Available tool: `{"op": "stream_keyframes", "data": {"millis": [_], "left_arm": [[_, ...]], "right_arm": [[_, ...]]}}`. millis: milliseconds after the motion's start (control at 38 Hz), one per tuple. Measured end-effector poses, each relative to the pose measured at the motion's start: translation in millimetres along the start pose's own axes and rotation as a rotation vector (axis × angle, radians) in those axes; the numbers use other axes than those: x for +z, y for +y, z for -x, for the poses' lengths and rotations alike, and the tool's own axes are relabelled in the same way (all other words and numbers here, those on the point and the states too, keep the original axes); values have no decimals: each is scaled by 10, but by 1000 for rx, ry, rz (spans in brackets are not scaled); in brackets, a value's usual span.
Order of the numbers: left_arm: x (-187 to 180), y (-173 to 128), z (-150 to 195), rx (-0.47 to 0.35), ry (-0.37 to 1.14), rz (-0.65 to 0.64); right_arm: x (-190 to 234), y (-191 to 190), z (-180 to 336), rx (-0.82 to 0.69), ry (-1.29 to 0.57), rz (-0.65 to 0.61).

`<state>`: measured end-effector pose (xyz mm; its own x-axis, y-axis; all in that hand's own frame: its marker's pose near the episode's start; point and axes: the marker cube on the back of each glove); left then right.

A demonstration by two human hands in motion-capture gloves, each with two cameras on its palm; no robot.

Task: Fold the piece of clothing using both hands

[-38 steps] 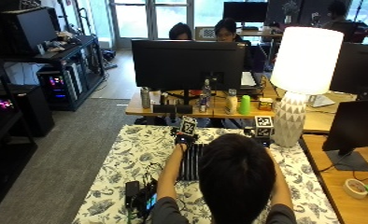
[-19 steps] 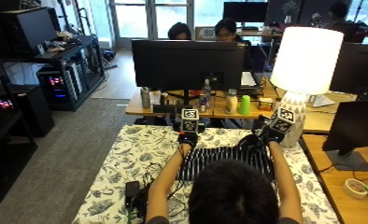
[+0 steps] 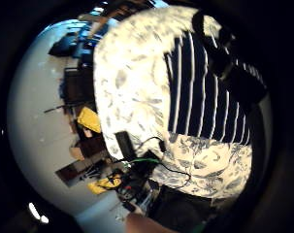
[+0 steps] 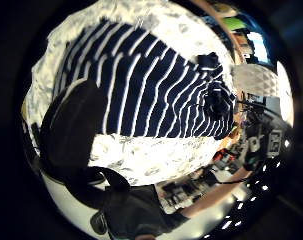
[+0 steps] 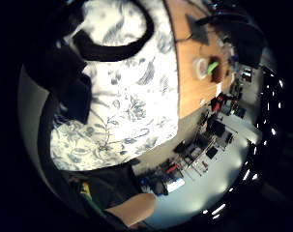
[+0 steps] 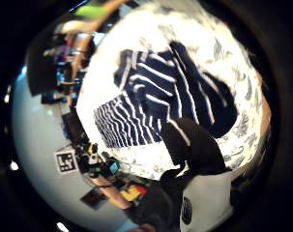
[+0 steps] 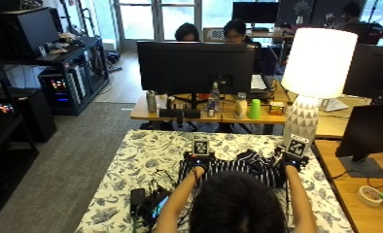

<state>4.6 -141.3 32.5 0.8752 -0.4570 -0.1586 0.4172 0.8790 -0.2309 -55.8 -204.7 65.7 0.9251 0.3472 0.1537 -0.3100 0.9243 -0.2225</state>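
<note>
Striped garment [image 7: 234, 164] — dark navy with thin white stripes — lies on the desk [image 7: 133, 160], which carries a white cloth with a grey floral print. In the outside view the garment sits in the middle of the desk, directly ahead of the person, whose head hides its near part. The left thumb side palm view shows it [image 4: 151, 95] spread mostly flat, with one end bunched into a small crumpled knot. The right thumb side palm view shows part of it [image 6: 155, 104] doubled over itself, stripes running in two directions.

Left hand [image 7: 200, 163] is at the garment's far left edge, right hand [image 7: 290, 162] at its far right edge, both arms stretched forward. Whether the fingers of either hand pinch the cloth or lie flat on it — cannot tell; the gloves blend into the dark fabric.

Near the left forearm, a black device with cables [image 7: 146, 201] rests on the desk. To the right stands a wooden side table [image 7: 359, 199] with a roll of tape [image 7: 371, 195] on it. Beyond the desk: a white lamp [image 7: 312, 80] and a dark monitor [image 7: 195, 60].
</note>
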Motion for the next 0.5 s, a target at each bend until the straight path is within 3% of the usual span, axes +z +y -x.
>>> {"op": "stream_keyframes", "data": {"millis": [53,210,342,421,500], "left_arm": [[222,-72,17,-20,4,60],[672,-209,151,-75,-13,210],[727,-263,219,-139,-10,258],[719,-246,236,-178,-33,286],[710,-237,230,-158,-47,288]], "right_arm": [[230,-36,-109,96,3,37],[669,-102,-250,177,18,99],[723,-344,-272,132,6,-93],[787,-315,-240,140,19,-62],[856,-222,-182,160,39,-3]]}}
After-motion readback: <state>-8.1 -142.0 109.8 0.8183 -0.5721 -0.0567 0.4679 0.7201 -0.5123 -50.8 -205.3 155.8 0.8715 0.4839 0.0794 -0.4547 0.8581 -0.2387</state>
